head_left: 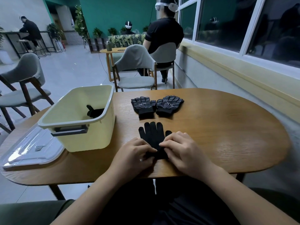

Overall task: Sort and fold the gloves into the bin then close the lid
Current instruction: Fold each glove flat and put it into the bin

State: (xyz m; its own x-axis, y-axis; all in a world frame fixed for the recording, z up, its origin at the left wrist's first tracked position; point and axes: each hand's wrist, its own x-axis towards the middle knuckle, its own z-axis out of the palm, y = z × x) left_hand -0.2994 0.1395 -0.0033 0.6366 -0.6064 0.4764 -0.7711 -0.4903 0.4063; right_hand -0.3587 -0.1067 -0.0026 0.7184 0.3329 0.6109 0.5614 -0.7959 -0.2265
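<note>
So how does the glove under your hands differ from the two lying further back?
The plain glove is all black; the dotted pair carries white dots and a printed label. The left hand and right hand pinch the plain glove at its cuff; the dotted pair lies untouched. All are dark, flat on the table, fingers pointing away from the person.
</note>
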